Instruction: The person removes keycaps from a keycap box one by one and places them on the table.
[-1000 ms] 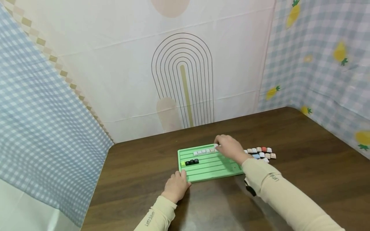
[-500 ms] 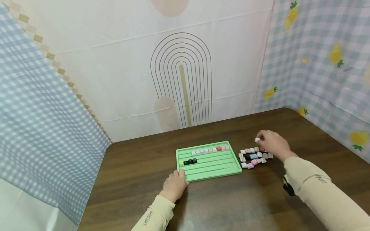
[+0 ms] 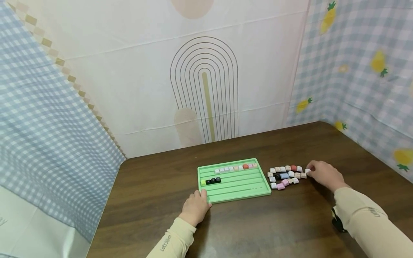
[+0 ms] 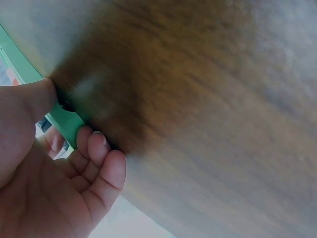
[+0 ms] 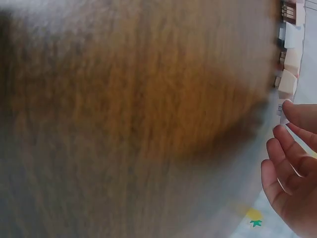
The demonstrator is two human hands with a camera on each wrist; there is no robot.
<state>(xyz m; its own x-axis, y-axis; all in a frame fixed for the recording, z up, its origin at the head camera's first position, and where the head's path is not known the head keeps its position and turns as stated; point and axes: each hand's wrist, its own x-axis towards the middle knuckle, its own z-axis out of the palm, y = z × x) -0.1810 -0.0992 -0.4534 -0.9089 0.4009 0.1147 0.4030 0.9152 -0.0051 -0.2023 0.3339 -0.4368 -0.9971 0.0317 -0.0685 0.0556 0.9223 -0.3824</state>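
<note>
A green tray (image 3: 235, 185) with ridged rows lies on the table. Along its top row sit several keycaps (image 3: 231, 168), mostly white, with a red one among them. Lower left in the tray are a yellow-green keycap (image 3: 203, 182) and black keycaps (image 3: 213, 180). My left hand (image 3: 195, 208) grips the tray's near left corner, thumb and fingers on either side of its rim (image 4: 67, 124). My right hand (image 3: 326, 176) pinches a white keycap (image 3: 308, 171) at the right end of the loose keycaps (image 3: 291, 174). In the right wrist view, thumb and fingertip hold that keycap (image 5: 284, 112).
The loose group right of the tray stands in uneven rows, with blue (image 3: 284, 176), pink (image 3: 281, 186) and red (image 3: 293, 167) keycaps among the white ones. The dark wooden table (image 3: 245, 225) meets cloth hangings (image 3: 145, 89) at its back and sides.
My right hand has moved from the tray's top row to the right, carrying the white keycap, and has come down beside the loose keycaps. The left hand stays on the tray corner.
</note>
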